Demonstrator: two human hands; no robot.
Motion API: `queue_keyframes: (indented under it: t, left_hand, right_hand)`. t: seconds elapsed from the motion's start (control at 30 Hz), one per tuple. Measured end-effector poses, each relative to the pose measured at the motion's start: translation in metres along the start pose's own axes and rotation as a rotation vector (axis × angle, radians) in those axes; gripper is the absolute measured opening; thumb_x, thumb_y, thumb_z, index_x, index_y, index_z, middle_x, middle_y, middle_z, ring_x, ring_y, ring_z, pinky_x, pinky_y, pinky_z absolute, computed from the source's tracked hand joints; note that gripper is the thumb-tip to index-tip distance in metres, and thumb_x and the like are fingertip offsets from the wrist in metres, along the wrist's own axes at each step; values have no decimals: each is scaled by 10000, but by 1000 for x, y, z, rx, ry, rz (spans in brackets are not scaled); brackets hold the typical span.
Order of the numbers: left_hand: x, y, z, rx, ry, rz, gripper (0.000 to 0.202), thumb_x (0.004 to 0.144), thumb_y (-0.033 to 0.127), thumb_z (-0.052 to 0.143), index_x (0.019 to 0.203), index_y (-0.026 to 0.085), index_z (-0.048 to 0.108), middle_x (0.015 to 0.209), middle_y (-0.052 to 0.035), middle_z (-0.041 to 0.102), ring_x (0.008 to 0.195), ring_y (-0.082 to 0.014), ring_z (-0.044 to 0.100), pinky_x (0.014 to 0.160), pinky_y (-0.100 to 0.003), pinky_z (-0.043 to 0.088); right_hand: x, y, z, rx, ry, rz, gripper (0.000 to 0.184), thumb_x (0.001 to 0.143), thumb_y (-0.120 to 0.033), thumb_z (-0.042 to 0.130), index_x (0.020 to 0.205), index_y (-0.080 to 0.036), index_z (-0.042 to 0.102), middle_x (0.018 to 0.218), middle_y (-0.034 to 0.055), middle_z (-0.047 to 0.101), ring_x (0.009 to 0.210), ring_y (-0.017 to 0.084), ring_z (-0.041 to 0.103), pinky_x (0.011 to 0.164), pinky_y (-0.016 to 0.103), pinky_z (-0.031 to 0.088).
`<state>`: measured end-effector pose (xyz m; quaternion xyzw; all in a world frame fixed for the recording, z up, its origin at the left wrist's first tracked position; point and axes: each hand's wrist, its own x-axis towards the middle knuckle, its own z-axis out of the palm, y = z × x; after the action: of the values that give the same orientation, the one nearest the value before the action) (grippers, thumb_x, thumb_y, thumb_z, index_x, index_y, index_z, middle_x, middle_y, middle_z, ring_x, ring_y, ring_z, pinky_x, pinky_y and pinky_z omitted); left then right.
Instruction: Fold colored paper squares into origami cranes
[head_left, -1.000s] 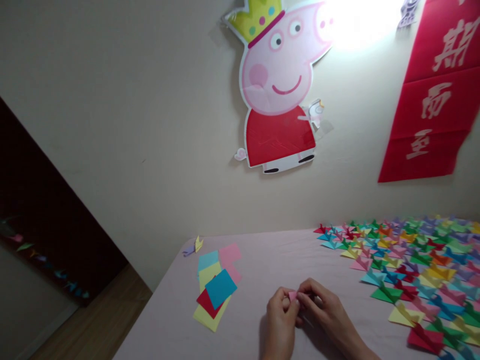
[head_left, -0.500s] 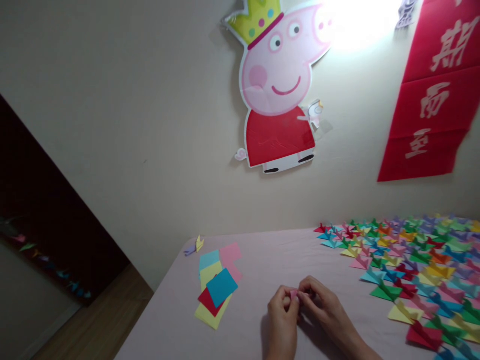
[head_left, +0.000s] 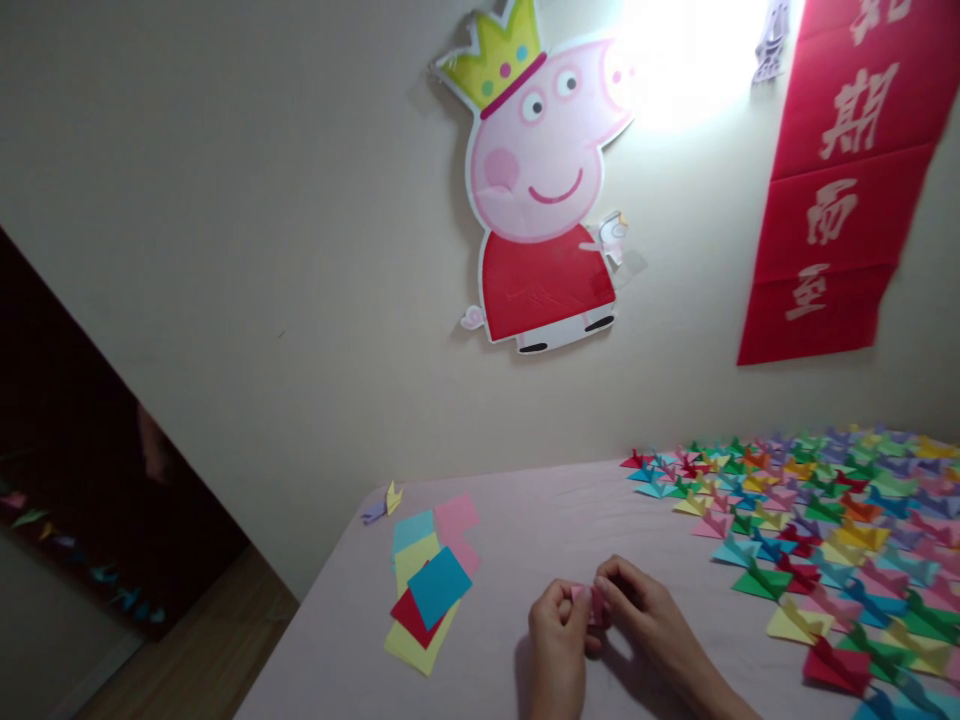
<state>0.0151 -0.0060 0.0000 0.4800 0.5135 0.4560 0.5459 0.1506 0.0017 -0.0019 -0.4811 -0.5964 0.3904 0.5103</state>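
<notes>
Red wall banner [head_left: 832, 235]: pale characters [head_left: 831, 212] read 期而至, top to bottom. Topmost character [head_left: 879, 18] cut off above; not legible.

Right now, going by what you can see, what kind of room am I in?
Probably a room in a home, possibly a child's: a Peppa Pig cutout and a red banner with Chinese characters hang on the wall, above many colorful origami birds.

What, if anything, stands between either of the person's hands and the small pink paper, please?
Nothing visible does: the left hand holds the pink paper, and the right hand touches it from the other side.
</notes>
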Motion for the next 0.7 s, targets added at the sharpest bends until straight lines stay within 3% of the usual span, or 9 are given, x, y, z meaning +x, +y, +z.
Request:
queue_keyframes:
  t: [0.37, 0.57, 0.7]
  left_hand:
    - [2, 1, 3, -105, 41, -54, 735, 502, 863, 685, 703, 163, 584, 574, -10, 597, 465, -103, 471, 456, -209, 357]
    - [-1, 6, 1, -72, -6, -51, 722, 560, 855, 655, 747, 160, 601, 612, -31, 626, 514, -125, 518, 482, -218, 365]
    - [-2, 6, -1, -2, -29, -44, 677, 623, 823, 638, 753, 160, 603, 626, -26, 624, 514, -122, 525, 495, -220, 369]
  right_hand:
    - [2, -3, -1, 15, 26, 26, 398, 847, -568, 544, 673, -210, 556, 587, -23, 545, 580, 150, 521, 567, 259, 441]
    - [3, 2, -1, -11, 42, 14, 465, 884, -616, 460, 628, -230, 498, 585, -22, 515, 578, 154, 497, 559, 266, 421]
    - [3, 2, -1, -39, 12, 17, 427, 873, -571, 510, 615, -231, 497, 584, -22, 526, 577, 160, 508, 568, 274, 422]
